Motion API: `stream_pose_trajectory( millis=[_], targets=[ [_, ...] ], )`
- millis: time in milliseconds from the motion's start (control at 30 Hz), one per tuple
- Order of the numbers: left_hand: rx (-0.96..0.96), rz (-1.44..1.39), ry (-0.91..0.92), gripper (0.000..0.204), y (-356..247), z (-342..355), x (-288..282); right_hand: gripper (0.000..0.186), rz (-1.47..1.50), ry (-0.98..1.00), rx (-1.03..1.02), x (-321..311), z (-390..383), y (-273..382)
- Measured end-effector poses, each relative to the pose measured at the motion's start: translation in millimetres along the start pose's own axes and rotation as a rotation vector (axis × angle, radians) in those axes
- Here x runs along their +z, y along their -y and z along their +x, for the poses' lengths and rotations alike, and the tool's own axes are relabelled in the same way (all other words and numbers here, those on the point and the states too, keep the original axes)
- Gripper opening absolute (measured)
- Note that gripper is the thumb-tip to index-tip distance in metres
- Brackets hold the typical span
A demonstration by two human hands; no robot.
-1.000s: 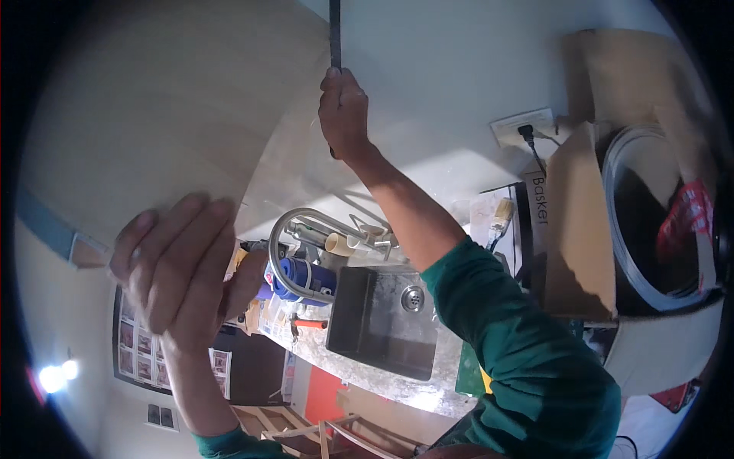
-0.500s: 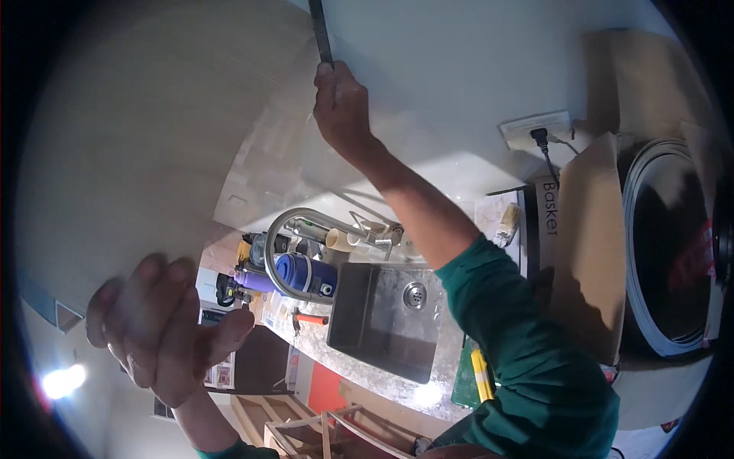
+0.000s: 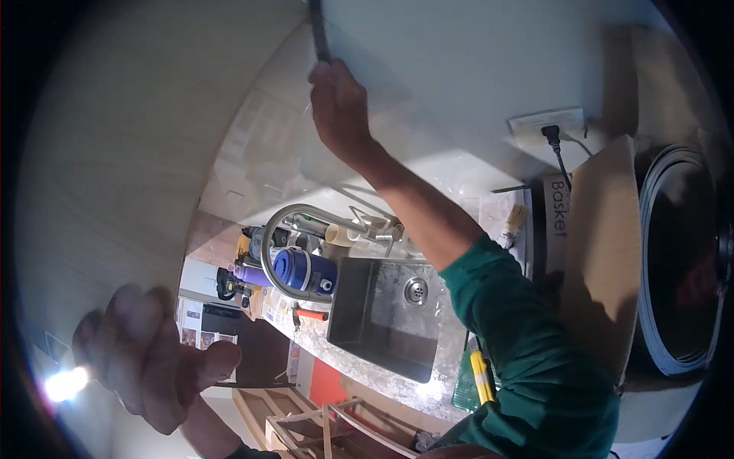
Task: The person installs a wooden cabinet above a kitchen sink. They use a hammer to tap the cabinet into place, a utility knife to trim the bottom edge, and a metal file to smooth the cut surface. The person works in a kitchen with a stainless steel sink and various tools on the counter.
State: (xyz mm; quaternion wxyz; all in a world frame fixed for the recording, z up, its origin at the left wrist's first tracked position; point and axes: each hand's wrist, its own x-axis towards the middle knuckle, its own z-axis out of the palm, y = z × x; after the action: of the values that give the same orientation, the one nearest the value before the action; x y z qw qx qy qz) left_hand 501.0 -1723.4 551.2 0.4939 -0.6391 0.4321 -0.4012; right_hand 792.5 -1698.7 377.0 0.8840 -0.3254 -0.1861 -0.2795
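Right hand [image 3: 340,107] closed round a dark tool [image 3: 318,30], long axis upright, above the sink [image 3: 390,317]; left hand [image 3: 153,359] open, empty, far lower.

You see a tall brown cardboard box [image 3: 604,252] standing right of the sink, open flap toward you. Against its left side a narrow white label strip [image 3: 560,210] with dark lettering runs vertically. Beyond the counter's left end hangs a dark-framed sheet [image 3: 189,325] of small pale rectangles, too blurred to read further.
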Motion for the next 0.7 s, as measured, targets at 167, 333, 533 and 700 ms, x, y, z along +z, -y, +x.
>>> stream_pose_trajectory(
  millis=[167,333,533,700],
  targets=[
    [-0.017,0.030,0.183,0.048,1,11,-10,0.034,0.106,0.081,0.221,-28,-44,3],
    [-0.008,0.033,0.233,0.051,1,11,-13,0.033,0.012,0.114,0.104,-25,-46,-11],
    [-0.032,0.031,0.308,0.056,1,20,-27,0.033,-0.136,-0.078,-0.219,12,8,-7],
    [0.019,0.028,-0.022,0.059,1,1,7,0.034,-0.033,-0.024,-0.097,-19,13,18]
  ],
)
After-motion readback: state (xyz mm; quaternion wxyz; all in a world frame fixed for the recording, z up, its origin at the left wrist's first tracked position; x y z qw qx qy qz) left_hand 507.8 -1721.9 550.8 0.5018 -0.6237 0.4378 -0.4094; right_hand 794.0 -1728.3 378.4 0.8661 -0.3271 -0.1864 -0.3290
